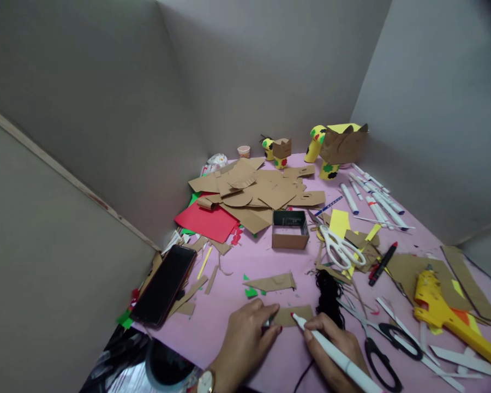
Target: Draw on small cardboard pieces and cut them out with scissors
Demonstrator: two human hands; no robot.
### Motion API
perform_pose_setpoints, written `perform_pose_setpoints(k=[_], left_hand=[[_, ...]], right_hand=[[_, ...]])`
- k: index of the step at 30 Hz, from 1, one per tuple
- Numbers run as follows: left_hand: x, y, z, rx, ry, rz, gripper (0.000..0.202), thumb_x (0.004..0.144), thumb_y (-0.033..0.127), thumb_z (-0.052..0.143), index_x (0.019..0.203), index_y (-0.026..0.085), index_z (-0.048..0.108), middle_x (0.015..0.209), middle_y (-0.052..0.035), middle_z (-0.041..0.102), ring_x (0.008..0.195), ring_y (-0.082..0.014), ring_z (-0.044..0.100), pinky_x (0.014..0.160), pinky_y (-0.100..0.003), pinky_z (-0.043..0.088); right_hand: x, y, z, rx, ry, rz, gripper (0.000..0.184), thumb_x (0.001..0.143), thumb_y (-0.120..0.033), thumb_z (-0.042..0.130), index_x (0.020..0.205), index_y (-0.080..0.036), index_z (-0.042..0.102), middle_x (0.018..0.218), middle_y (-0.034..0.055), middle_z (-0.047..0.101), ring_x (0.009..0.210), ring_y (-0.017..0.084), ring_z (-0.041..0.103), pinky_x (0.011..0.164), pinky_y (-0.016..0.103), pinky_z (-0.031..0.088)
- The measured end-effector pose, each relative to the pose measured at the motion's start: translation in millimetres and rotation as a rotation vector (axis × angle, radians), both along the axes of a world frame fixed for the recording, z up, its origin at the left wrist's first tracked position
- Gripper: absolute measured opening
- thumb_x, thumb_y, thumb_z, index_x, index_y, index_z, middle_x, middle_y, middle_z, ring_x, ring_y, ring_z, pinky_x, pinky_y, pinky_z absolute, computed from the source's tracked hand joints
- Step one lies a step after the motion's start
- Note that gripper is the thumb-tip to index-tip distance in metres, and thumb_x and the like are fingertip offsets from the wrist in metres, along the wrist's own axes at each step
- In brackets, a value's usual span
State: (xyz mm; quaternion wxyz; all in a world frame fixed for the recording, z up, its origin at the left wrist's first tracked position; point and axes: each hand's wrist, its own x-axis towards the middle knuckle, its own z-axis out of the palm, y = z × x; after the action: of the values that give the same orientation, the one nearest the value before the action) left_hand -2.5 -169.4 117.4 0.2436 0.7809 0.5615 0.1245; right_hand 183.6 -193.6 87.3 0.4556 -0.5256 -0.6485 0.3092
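A small strip of brown cardboard point(301, 315) lies flat on the pink table in front of me. My left hand point(249, 333) has its fingers closed at the strip's left end. A small pale object, partly hidden, shows between finger and thumb; I cannot make out what it is. In my right hand point(337, 349) is a white marker point(335, 355), held like a pen, its red tip touching the strip. Beyond the strip lies a pointed cardboard cutout point(272, 282) with green paper scraps. A bundle of black yarn point(328, 292) rests just past my right hand.
Black-handled scissors point(378, 333) and a yellow glue gun point(437, 305) lie right; white scissors point(339, 245) are farther back. A phone point(163, 284) sits left. Behind stand an open cardboard box point(290, 240), piled cardboard point(262, 188), several markers point(376, 196) and spotted yellow figures point(329, 169).
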Motion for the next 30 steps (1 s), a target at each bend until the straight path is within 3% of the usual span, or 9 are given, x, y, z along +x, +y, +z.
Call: perform_pose_setpoints(k=[14, 30], left_hand=[[-0.9, -0.6, -1.4, 0.018, 0.008, -0.013, 0.026, 0.082, 0.024, 0.059, 0.107, 0.023, 0.066, 0.085, -0.0058, 0.065, 0.081, -0.0208, 0.061, 0.07, -0.029, 0.047], [-2.6, -1.0, -6.7, 0.048, -0.007, -0.005, 0.029, 0.081, 0.023, 0.061, 0.109, 0.023, 0.065, 0.084, -0.0049, 0.065, 0.08, -0.0209, 0.062, 0.07, -0.03, 0.047]], right_hand=[[-1.5, 1.5, -3.7, 0.024, -0.029, 0.032, 0.01, 0.081, -0.032, 0.053, 0.073, -0.027, 0.055, 0.052, -0.0055, 0.056, 0.036, 0.013, 0.05, 0.035, 0.021, 0.036], [-3.6, 0.2, -1.0, 0.058, -0.091, 0.013, 0.014, 0.084, -0.029, 0.049, 0.073, -0.023, 0.056, 0.05, -0.006, 0.054, 0.037, 0.01, 0.049, 0.038, 0.019, 0.037]])
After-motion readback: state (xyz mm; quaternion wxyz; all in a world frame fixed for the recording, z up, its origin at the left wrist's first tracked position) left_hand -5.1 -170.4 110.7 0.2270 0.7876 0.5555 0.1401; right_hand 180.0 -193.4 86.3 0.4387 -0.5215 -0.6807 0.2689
